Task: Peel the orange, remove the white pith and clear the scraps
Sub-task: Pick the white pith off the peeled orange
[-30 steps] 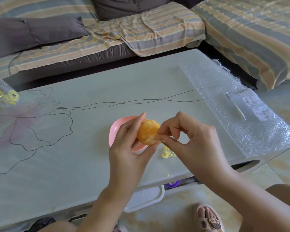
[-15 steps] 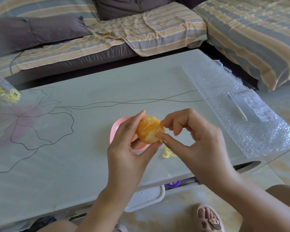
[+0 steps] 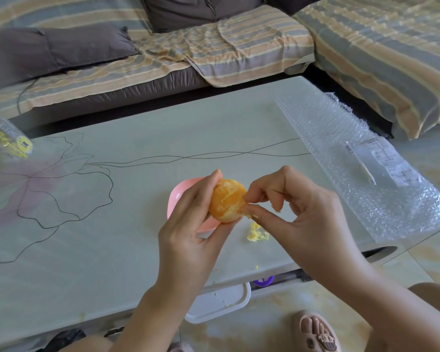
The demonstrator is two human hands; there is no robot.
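Noted round peeled orange (image 3: 226,200), glossy, streaked with pale pith, at frame centre over smooth pink bowl (image 3: 177,197). Found left hand (image 3: 188,232) curled round it, right hand (image 3: 297,217) pinching a pith shred (image 3: 248,215) at its right side. Logged crumbly yellow scraps (image 3: 255,233) on matte table (image 3: 99,250) beside bowl; crinkled bubble wrap (image 3: 353,158) along table's right edge.

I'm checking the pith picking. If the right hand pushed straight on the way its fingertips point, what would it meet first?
The orange: the right hand pinches at its side, so contact looks immediate; the left hand holds it beyond.
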